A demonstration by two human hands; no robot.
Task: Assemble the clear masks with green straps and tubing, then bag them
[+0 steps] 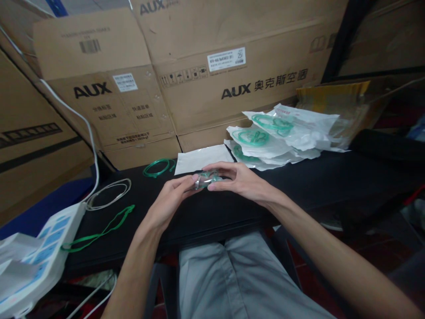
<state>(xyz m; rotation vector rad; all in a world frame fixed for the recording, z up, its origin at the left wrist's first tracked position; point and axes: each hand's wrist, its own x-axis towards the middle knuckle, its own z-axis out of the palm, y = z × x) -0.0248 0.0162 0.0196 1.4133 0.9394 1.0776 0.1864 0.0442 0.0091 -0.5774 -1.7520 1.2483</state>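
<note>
Left hand (177, 191) and right hand (241, 179) both closed on a small clear plastic piece with green parts (207, 178), held between them above the black bench (206, 212). Left hand: thumb and fingers pinching the piece's left end. Right hand: thumb below, fingers arched over its right end, moderately narrow grip. Behind the hands, a flat white sheet (202, 159) lies on the bench; just left of it, a coil of green tubing (158, 168). To the right, a stack of clear-and-white packets (282, 133) with green tubing visible inside. Farther left: a looped pale cable (111, 195), a green elastic loop (109, 228) and a white power strip (49, 252). Cardboard boxes marked AUX (199, 79) stand upright along the back.
</note>
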